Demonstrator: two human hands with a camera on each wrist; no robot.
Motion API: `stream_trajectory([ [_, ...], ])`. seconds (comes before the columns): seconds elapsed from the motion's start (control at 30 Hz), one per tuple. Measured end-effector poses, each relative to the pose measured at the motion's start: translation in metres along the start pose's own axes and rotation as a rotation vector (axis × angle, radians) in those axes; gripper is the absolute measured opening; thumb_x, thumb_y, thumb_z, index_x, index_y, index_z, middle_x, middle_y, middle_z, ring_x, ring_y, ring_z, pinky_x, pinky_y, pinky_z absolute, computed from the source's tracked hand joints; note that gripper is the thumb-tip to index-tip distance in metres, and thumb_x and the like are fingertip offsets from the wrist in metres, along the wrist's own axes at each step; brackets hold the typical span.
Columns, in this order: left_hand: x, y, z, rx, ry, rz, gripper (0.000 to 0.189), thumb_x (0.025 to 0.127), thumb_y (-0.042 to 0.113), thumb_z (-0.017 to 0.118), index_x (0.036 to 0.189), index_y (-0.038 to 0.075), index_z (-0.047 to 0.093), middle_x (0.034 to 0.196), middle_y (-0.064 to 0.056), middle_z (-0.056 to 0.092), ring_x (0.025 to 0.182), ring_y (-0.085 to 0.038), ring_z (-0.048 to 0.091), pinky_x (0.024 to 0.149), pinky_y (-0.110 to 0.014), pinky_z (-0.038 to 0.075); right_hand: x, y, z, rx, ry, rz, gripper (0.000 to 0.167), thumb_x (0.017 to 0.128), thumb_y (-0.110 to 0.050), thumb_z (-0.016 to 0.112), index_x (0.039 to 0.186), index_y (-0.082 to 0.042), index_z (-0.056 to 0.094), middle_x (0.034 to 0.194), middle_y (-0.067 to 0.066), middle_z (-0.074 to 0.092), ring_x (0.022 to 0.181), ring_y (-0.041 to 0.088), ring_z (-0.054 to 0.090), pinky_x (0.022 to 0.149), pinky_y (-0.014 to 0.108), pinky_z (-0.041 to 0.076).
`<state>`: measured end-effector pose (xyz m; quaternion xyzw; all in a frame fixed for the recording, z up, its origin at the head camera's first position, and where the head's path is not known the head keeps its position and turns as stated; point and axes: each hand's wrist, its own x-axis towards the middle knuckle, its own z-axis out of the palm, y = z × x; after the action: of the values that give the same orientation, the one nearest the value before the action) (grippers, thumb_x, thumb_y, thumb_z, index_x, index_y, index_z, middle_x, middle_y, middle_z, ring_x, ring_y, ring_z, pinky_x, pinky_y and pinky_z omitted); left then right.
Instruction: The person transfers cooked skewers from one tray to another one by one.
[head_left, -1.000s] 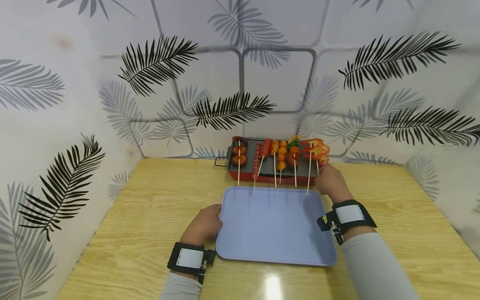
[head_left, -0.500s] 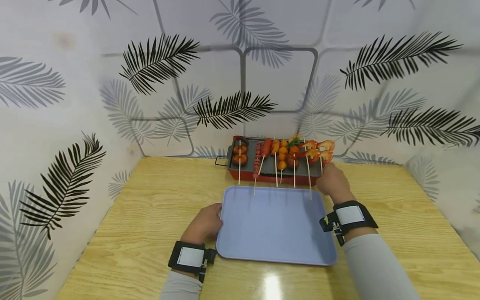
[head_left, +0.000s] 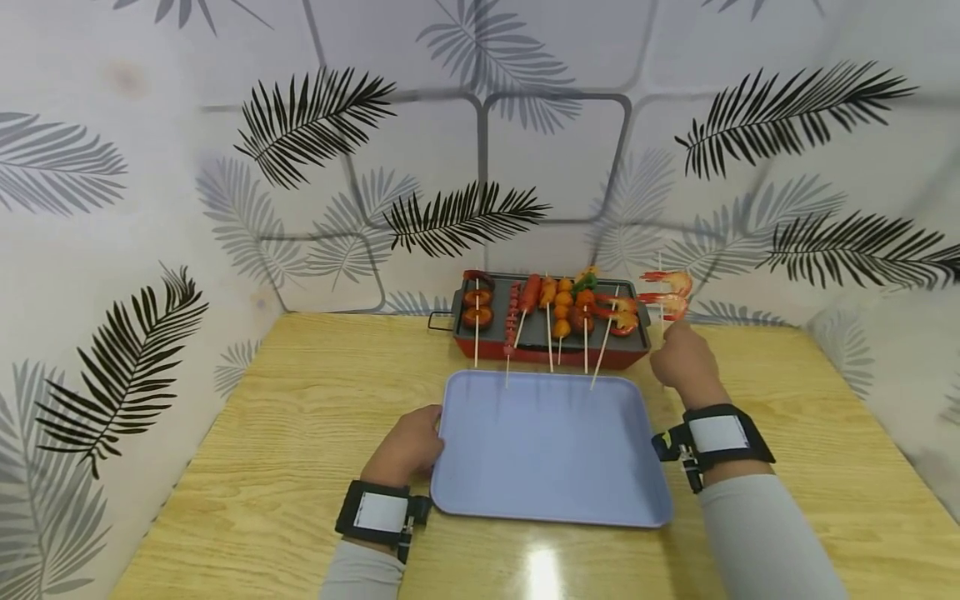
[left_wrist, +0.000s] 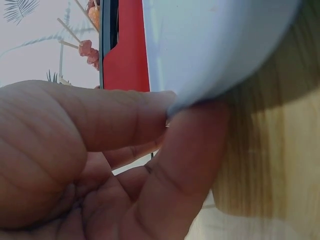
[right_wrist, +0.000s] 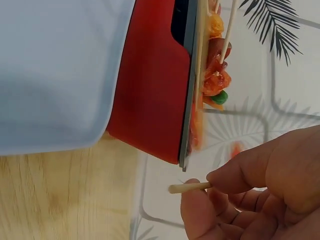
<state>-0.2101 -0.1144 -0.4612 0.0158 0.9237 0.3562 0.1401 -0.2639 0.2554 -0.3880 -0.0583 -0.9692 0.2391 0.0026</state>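
Note:
My right hand (head_left: 686,362) pinches the wooden stick of a shrimp skewer (head_left: 667,293) between thumb and fingertip, just off the right end of the red grill (head_left: 555,358). The stick's blunt end (right_wrist: 190,187) pokes out of the grip in the right wrist view. My left hand (head_left: 408,446) pinches the left rim of a pale blue tray (head_left: 551,450) in front of the grill; thumb and finger meet on its edge in the left wrist view. A second shrimp skewer (head_left: 618,315) lies slanted at the right side of the grill plate.
Several other skewers lie across the grill, among them a sausage skewer (head_left: 529,293), a yellow ball skewer (head_left: 562,308) and a mushroom-like one (head_left: 477,310). Their sticks overhang the grill's front toward the tray. A wire handle (head_left: 441,320) juts out left. A leaf-patterned wall (head_left: 450,150) stands behind.
My right hand has drawn the shrimp skewer rightward off the grill, apart from the other one. The remaining shrimp skewer's stick has swung left. My left hand stays at the tray.

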Motion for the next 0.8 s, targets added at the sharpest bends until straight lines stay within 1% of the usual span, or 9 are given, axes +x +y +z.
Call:
stream_trajectory([
  [0.07, 0.001, -0.001, 0.0, 0.008, 0.002, 0.003, 0.054, 0.088, -0.007, 0.052, 0.142, -0.006, 0.048, 0.13, -0.023, 0.059, 0.091, -0.027, 0.062, 0.067, -0.034, 0.052, -0.002, 0.001, -0.001, -0.003, 0.003, -0.011, 0.043, 0.081, 0.001, 0.045, 0.12, 0.02, 0.044, 0.107, 0.036, 0.055, 0.085, 0.04, 0.055, 0.065, 0.046, 0.048],
  [0.1, 0.001, -0.001, -0.001, 0.011, 0.002, 0.003, 0.054, 0.089, -0.007, 0.052, 0.142, -0.006, 0.048, 0.131, -0.023, 0.059, 0.093, -0.027, 0.062, 0.069, -0.035, 0.052, -0.003, 0.001, 0.0, 0.004, 0.003, -0.012, 0.044, 0.081, 0.001, 0.044, 0.12, 0.021, 0.044, 0.108, 0.036, 0.055, 0.087, 0.041, 0.055, 0.067, 0.047, 0.049],
  [0.2, 0.001, -0.001, -0.001, 0.018, 0.0, 0.002, 0.054, 0.089, -0.007, 0.052, 0.142, -0.006, 0.047, 0.132, -0.023, 0.057, 0.096, -0.028, 0.062, 0.072, -0.036, 0.052, -0.007, 0.002, 0.001, 0.028, 0.016, -0.022, 0.044, 0.082, 0.002, 0.043, 0.121, 0.02, 0.043, 0.107, 0.035, 0.055, 0.087, 0.042, 0.055, 0.068, 0.048, 0.048],
  [0.33, 0.002, -0.001, 0.0, 0.018, -0.005, -0.002, 0.054, 0.089, -0.007, 0.052, 0.143, -0.006, 0.047, 0.133, -0.024, 0.057, 0.096, -0.028, 0.062, 0.07, -0.036, 0.053, -0.015, 0.0, 0.003, 0.061, 0.042, -0.019, 0.043, 0.084, 0.001, 0.043, 0.122, 0.019, 0.042, 0.104, 0.033, 0.056, 0.087, 0.041, 0.056, 0.068, 0.048, 0.047],
  [0.47, 0.003, -0.001, 0.0, 0.022, -0.004, -0.003, 0.054, 0.089, -0.006, 0.052, 0.143, -0.005, 0.047, 0.133, -0.022, 0.058, 0.098, -0.028, 0.061, 0.077, -0.038, 0.053, -0.025, -0.004, 0.005, 0.096, 0.06, -0.001, 0.042, 0.087, 0.0, 0.043, 0.124, 0.017, 0.041, 0.103, 0.031, 0.056, 0.087, 0.04, 0.057, 0.068, 0.048, 0.048],
  [0.57, 0.003, -0.001, 0.001, 0.031, -0.001, 0.003, 0.053, 0.089, -0.006, 0.052, 0.142, -0.005, 0.048, 0.133, -0.022, 0.057, 0.1, -0.028, 0.06, 0.083, -0.041, 0.051, -0.034, -0.006, 0.007, 0.125, 0.073, -0.004, 0.04, 0.088, 0.0, 0.044, 0.124, 0.016, 0.041, 0.102, 0.03, 0.057, 0.081, 0.038, 0.058, 0.065, 0.046, 0.048],
  [0.63, 0.003, -0.001, 0.001, 0.033, 0.001, 0.006, 0.053, 0.089, -0.006, 0.051, 0.142, -0.005, 0.049, 0.133, -0.022, 0.058, 0.1, -0.029, 0.06, 0.085, -0.043, 0.051, -0.04, -0.006, 0.01, 0.141, 0.084, -0.019, 0.038, 0.088, -0.001, 0.045, 0.123, 0.015, 0.041, 0.101, 0.03, 0.058, 0.076, 0.036, 0.059, 0.063, 0.045, 0.047],
  [0.7, 0.002, -0.001, 0.001, 0.039, 0.004, 0.011, 0.053, 0.089, -0.007, 0.052, 0.141, -0.005, 0.049, 0.132, -0.022, 0.059, 0.099, -0.029, 0.06, 0.086, -0.044, 0.051, -0.045, -0.005, 0.012, 0.147, 0.098, -0.035, 0.036, 0.088, 0.0, 0.046, 0.121, 0.014, 0.041, 0.099, 0.029, 0.058, 0.071, 0.034, 0.06, 0.061, 0.044, 0.047],
  [0.8, 0.003, -0.002, 0.001, 0.029, 0.005, 0.009, 0.053, 0.088, -0.007, 0.052, 0.141, -0.006, 0.049, 0.132, -0.022, 0.058, 0.099, -0.029, 0.06, 0.086, -0.044, 0.051, -0.052, -0.004, 0.016, 0.153, 0.117, -0.055, 0.036, 0.088, 0.0, 0.046, 0.12, 0.014, 0.041, 0.097, 0.028, 0.059, 0.069, 0.033, 0.059, 0.06, 0.043, 0.046],
])
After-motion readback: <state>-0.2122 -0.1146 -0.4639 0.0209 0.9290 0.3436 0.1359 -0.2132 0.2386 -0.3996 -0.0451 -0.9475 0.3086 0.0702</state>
